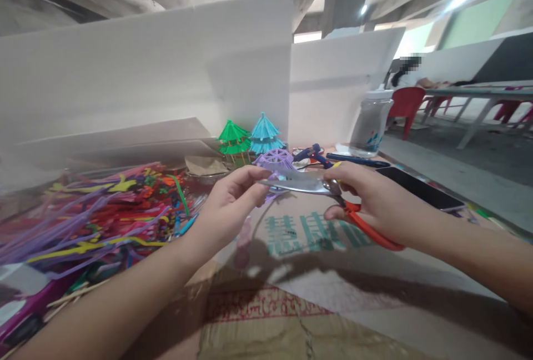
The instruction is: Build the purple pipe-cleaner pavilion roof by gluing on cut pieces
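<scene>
One pair of orange-handled steel scissors (303, 183), gripped in the right hand (366, 182); left hand (233, 199) pinched narrow at the blade tips, cannot tell on what. Just beyond the scissors: lilac openwork ribbed frame (272, 156), seemingly part-built. Farther behind them, green tiered cone-roofed model (233, 138), light-blue tiered cone-roofed model (265, 132), both apparently finished.

The scissors (310, 184) have shiny silver blades, a round pivot and orange-red handles. They are held above the worktop (358, 310), gripped at the handle end by the right fingers (341, 172), with the visible handle loop slanting down below them. The blades look slightly parted and reach across, nearly level, to the left fingers (247, 175); whether the tips touch those is unclear.
</scene>
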